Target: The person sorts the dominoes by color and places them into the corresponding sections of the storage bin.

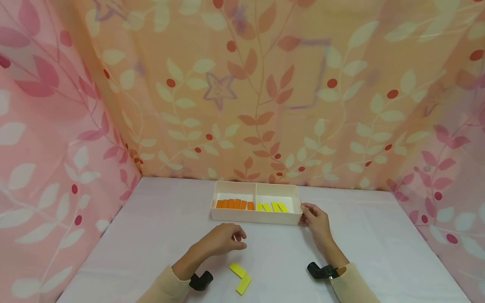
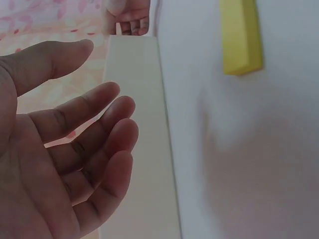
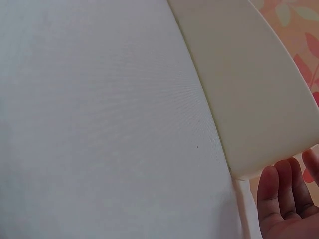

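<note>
Left hand: the left hand (image 1: 223, 239) sits on the white table (image 1: 379, 244), at about 7 o'clock from the box. Its fingers are loosely bent and it holds nothing. In the left wrist view the palm (image 2: 45, 164) is open and bare.

Right hand: the right hand (image 1: 316, 219) is at the right end of the box, at about 3 o'clock from it. Its fingertips touch the box corner. The fingers look fairly straight and do not wrap around the box. In the right wrist view only the fingertips (image 3: 284, 191) show, just beside the box edge.

Box: the white box (image 1: 254, 217) stands on the table at 12 o'clock from the hands. It has two parts, side by side.

Orange blocks: a row of orange blocks (image 1: 234, 204) lies in the left part of the box.

Yellow blocks in box: four yellow blocks (image 1: 272, 207) lie in the right part of the box.

Yellow blocks on table: two yellow blocks (image 1: 240, 277) lie on the table, touching at one end. They are at 5 o'clock from the left hand, near it, and well apart from the box.

Walls: a cloth with leaves and red dots (image 1: 242, 92) hangs behind and at both sides of the table.
</note>
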`<state>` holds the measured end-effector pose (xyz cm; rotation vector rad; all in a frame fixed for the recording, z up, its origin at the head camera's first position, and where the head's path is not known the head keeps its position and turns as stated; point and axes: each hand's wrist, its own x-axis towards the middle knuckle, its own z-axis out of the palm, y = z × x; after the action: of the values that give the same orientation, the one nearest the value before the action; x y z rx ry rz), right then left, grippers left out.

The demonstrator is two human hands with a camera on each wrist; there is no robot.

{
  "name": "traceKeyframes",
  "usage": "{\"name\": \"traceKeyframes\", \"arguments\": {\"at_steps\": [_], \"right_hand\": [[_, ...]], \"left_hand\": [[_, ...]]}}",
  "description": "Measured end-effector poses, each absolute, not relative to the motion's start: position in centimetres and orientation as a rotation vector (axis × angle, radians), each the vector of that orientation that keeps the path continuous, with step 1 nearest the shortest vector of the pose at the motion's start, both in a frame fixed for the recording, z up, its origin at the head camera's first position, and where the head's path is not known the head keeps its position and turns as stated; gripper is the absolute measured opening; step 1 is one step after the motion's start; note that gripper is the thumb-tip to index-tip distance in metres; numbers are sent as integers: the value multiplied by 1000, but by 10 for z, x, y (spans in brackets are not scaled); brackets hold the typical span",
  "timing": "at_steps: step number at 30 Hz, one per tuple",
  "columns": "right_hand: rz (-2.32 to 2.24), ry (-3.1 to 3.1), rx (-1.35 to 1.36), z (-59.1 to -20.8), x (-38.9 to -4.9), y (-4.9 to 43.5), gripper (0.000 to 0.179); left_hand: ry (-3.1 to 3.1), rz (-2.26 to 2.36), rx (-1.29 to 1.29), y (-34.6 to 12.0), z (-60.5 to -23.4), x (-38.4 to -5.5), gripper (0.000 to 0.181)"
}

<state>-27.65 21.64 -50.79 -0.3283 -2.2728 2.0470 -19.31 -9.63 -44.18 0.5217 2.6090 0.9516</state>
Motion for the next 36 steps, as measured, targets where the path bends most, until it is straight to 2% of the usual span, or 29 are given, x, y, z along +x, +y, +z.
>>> {"name": "traceKeyframes", "arguments": {"at_steps": [9, 21, 28, 36], "right_hand": [[2042, -2288, -337, -506, -277, 217, 36], [2057, -2270, -329, -507, -276, 216, 35], [2058, -2277, -343, -504, -276, 216, 35], [2066, -2289, -346, -504, -275, 217, 36]], "left_hand": [[2603, 822, 417, -103, -457, -179, 23], [2689, 540, 538, -103, -465, -163, 20], [2705, 488, 647, -100, -470, -165, 17], [2732, 387, 716, -95, -473, -171, 23]]}}
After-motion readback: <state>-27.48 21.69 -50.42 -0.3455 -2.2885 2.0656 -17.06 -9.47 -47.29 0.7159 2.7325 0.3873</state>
